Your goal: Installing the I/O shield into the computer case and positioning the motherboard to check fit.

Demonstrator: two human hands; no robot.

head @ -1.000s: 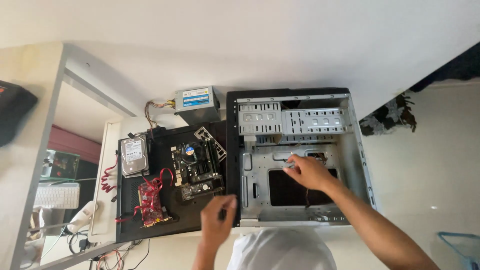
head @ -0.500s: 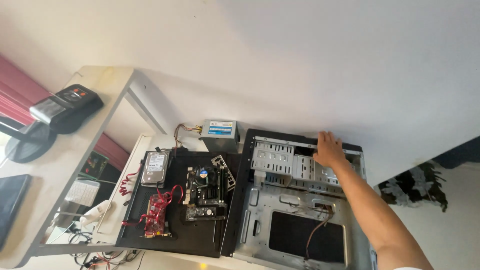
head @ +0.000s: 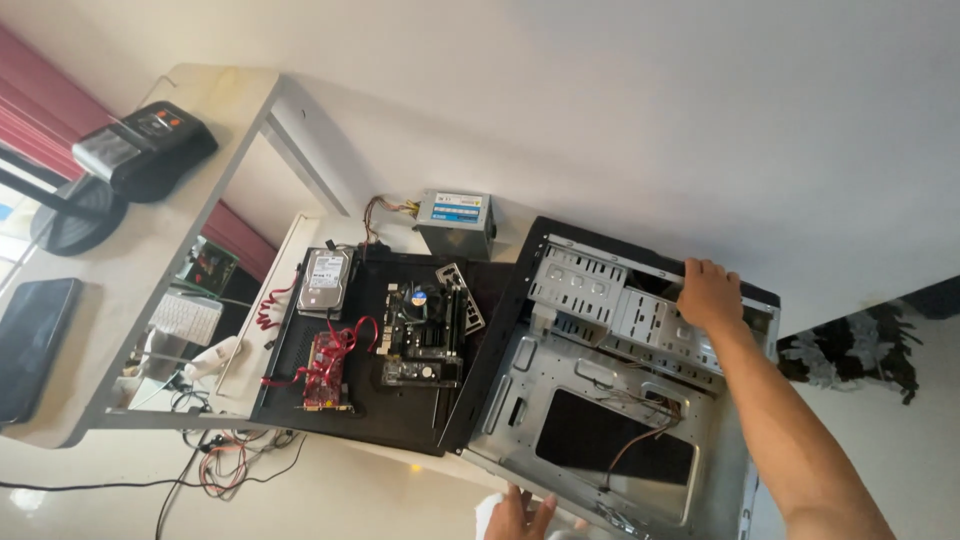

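An open grey metal computer case lies on its side on the floor. My right hand grips its far top edge beside the drive cage. My left hand is at the case's near bottom edge, only partly in view, fingers apart. Loose thin wires run across the case's inner tray.
A black side panel left of the case carries a motherboard, a hard drive, a red card with red cables and a screwdriver. A power supply sits behind. A white desk stands at left.
The view has shifted and come closer. My right hand stays on the case's far edge. My left hand has come into view at the case's near edge.
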